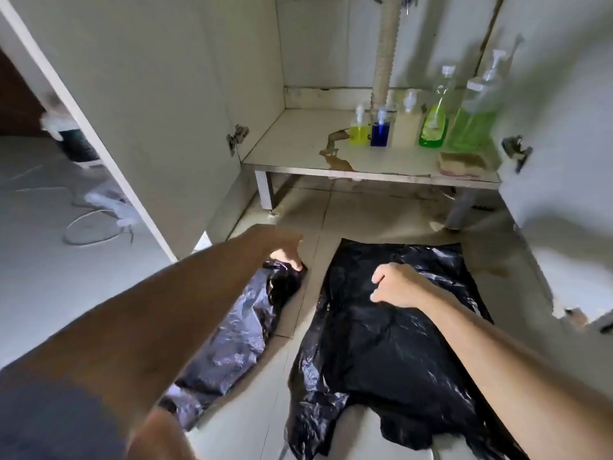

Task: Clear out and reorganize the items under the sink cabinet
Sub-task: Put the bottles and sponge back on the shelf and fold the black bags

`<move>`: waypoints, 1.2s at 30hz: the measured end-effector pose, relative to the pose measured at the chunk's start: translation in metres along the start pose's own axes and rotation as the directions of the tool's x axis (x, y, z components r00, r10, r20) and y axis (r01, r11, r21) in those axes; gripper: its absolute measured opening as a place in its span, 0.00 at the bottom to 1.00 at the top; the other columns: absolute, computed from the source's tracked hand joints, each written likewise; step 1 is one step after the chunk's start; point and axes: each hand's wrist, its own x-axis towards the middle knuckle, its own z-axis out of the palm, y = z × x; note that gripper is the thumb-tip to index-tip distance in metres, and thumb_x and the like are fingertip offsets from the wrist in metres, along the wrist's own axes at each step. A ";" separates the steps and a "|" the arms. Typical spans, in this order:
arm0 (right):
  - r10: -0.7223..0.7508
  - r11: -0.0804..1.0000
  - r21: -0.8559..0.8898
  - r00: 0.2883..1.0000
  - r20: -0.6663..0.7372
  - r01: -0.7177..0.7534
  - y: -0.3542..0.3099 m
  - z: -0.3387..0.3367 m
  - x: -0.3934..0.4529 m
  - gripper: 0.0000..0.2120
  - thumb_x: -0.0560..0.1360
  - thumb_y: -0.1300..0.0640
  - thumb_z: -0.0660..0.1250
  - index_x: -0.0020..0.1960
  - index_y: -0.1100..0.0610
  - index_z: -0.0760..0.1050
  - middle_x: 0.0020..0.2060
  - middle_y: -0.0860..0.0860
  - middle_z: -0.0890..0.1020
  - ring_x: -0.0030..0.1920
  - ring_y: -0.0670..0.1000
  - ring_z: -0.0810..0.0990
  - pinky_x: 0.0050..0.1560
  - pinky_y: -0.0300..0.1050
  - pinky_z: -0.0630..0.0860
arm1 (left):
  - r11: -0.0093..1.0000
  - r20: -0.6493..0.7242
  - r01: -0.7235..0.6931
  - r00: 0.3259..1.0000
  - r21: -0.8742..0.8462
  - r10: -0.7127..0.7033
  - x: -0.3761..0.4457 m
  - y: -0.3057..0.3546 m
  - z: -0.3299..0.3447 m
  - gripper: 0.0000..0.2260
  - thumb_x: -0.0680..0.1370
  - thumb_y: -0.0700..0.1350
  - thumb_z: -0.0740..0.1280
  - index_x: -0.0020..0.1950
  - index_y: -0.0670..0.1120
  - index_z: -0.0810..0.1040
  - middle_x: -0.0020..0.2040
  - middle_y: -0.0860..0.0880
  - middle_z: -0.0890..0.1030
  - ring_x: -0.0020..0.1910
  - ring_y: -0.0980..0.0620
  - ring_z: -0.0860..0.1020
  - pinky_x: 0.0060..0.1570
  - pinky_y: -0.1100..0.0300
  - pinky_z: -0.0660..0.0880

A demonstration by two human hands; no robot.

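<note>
**Two hands on two bags, cabinet doors open**

Head view. Nearest me, the left forearm runs up from the lower left; the left hand (286, 252) has its fingers curled, pinching the top end of a crumpled black bag (229, 340) on the floor tiles. The right arm enters from the lower right; the right hand (396, 287) rests knuckles-up with its fingers curled, on a second black bag (391, 353) spread flat. I cannot tell whether it grips the plastic. Bags: two, just apart.

Beyond them, the cabinet shelf (298, 154) holds five bottles along the right back: yellow (360, 132), blue (380, 134), cream (406, 127), green (434, 126), large green (474, 117). One sponge (462, 161) lies at the front right edge.
</note>
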 end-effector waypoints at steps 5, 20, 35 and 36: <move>-0.196 0.972 0.132 0.981 0.003 0.194 -0.078 0.018 0.022 0.21 0.72 0.53 0.70 0.63 0.56 0.74 0.61 0.53 0.78 0.59 0.52 0.76 0.52 0.39 0.69 | 0.979 0.065 0.183 0.982 -0.095 -0.177 -0.038 -0.082 0.029 0.34 0.75 0.52 0.70 0.75 0.43 0.60 0.72 0.45 0.68 0.68 0.45 0.71 0.43 0.66 0.75; -0.250 0.968 -0.022 0.966 -0.064 0.249 -0.143 0.126 0.110 0.16 0.74 0.49 0.65 0.53 0.62 0.74 0.38 0.56 0.79 0.44 0.58 0.80 0.38 0.45 0.68 | 0.740 0.336 0.625 0.772 -0.246 -0.540 -0.052 -0.213 0.245 0.40 0.69 0.56 0.74 0.73 0.39 0.62 0.68 0.41 0.72 0.64 0.43 0.73 0.64 0.53 0.73; -0.367 0.624 0.618 0.877 -0.308 0.478 -0.167 -0.035 0.009 0.13 0.62 0.52 0.67 0.42 0.58 0.79 0.35 0.54 0.83 0.38 0.52 0.79 0.44 0.44 0.71 | 0.519 0.050 0.186 0.963 -0.835 -0.264 -0.080 -0.159 0.049 0.38 0.69 0.40 0.75 0.74 0.50 0.59 0.75 0.49 0.63 0.71 0.46 0.64 0.66 0.50 0.66; -0.378 0.576 0.666 0.877 -0.297 0.474 -0.166 -0.050 0.000 0.07 0.66 0.56 0.67 0.43 0.56 0.79 0.35 0.53 0.84 0.37 0.50 0.79 0.41 0.41 0.73 | 0.476 0.004 0.113 0.975 -0.872 -0.224 -0.081 -0.153 0.030 0.35 0.69 0.39 0.76 0.71 0.51 0.64 0.74 0.49 0.64 0.70 0.48 0.63 0.65 0.52 0.64</move>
